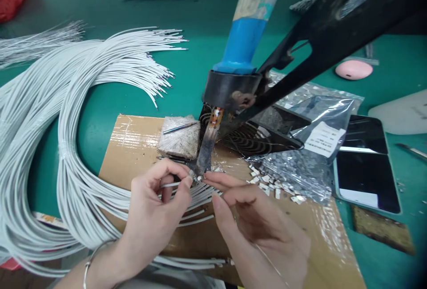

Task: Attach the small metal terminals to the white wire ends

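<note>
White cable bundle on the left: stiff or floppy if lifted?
Probably springy rather than limp: the white cable bundle holds broad, smooth curves. Its loose ends may splay when moved, since they already fan out over the green table. Lifting it could tug near the left hand, as part of it passes behind that hand.

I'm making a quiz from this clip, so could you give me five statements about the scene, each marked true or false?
1. The left hand holds a white cable. True.
2. The right hand grips the iron. False: the iron sits in a black holder; the right hand's fingertips are near its tip.
3. A thin rod lies on the block. True.
4. The phone lies at the picture's left. False: it lies at the right.
5. Small pieces lie scattered on the cardboard. True.
</note>
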Demonstrator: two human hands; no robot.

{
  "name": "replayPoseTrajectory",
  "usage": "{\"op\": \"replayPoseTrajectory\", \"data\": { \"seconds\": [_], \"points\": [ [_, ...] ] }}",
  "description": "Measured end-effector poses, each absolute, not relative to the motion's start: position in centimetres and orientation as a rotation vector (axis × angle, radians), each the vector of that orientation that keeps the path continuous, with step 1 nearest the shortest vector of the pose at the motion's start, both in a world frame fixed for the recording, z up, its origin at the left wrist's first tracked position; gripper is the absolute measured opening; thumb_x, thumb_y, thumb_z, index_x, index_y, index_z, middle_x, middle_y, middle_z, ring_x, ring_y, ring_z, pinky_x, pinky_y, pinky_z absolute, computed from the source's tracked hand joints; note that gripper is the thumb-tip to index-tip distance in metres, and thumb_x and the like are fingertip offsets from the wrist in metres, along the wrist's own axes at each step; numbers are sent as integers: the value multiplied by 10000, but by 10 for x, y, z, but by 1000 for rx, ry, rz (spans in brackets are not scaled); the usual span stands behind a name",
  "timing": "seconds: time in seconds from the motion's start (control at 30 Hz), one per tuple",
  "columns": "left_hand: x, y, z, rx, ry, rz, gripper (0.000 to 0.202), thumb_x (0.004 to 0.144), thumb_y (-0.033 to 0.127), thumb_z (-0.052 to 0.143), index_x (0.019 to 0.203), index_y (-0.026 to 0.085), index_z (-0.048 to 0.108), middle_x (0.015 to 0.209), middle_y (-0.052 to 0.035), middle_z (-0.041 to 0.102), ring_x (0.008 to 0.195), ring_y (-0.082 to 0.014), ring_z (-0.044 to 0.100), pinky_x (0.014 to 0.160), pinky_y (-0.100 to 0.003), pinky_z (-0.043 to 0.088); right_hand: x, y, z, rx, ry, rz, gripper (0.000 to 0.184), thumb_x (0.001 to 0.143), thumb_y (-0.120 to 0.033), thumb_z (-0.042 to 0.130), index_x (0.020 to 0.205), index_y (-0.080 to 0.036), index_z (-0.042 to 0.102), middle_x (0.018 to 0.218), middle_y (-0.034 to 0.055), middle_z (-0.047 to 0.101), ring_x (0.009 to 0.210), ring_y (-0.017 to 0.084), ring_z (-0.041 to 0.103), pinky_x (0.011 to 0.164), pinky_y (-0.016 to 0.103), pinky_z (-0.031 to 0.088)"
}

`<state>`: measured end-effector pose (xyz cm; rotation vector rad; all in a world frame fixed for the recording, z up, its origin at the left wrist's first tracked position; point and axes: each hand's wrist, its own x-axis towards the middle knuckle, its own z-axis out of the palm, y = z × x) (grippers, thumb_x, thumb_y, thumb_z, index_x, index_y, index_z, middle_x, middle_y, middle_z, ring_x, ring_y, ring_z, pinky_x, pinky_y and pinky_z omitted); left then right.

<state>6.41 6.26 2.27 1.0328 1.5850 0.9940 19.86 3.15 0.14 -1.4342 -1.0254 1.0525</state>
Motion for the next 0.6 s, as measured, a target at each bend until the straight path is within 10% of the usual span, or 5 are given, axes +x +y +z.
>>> {"op": "replayPoseTrajectory", "data": {
  "seconds": [0.6],
  "points": [
    [68, 69, 30, 1071, 1628, 1021, 75, 747, 164, 678, 678, 167, 649, 751, -21, 724, 481, -66, 373, 424, -181, 290, 195, 36, 5, -1383, -934, 1075, 183, 898, -202, 735, 739, -234, 651, 1097, 72, 810, 985, 201, 787, 907, 306, 636]
  ]
}}
